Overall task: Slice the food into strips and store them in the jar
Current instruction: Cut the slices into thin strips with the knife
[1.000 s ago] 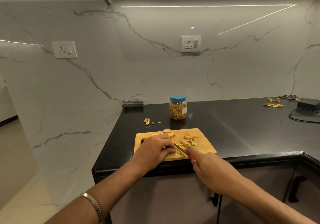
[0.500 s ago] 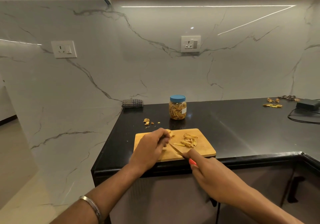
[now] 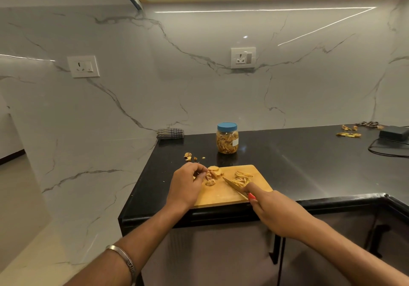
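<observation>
A wooden cutting board (image 3: 223,194) lies at the front of the black counter. Several tan food slices (image 3: 213,173) are heaped at its back left. My left hand (image 3: 185,184) rests at the board's left edge, fingertips curled right beside those slices; whether it grips one I cannot tell. A pile of cut strips (image 3: 241,178) lies at the board's back right. My right hand (image 3: 272,210) holds a red-handled knife (image 3: 235,186), blade pointing up-left over the board's middle. A clear jar (image 3: 227,138) with a blue lid, packed with strips, stands behind the board.
Scraps (image 3: 189,156) lie on the counter left of the jar. A folded checked cloth (image 3: 170,133) sits against the wall. Peels (image 3: 348,133), a black box (image 3: 393,132) and its cable are at the far right. The counter's left edge drops to the floor.
My left hand has moved from the board's front up to the slice heap at the back left. The knife lifted off the cut and now lies across the board's middle.
</observation>
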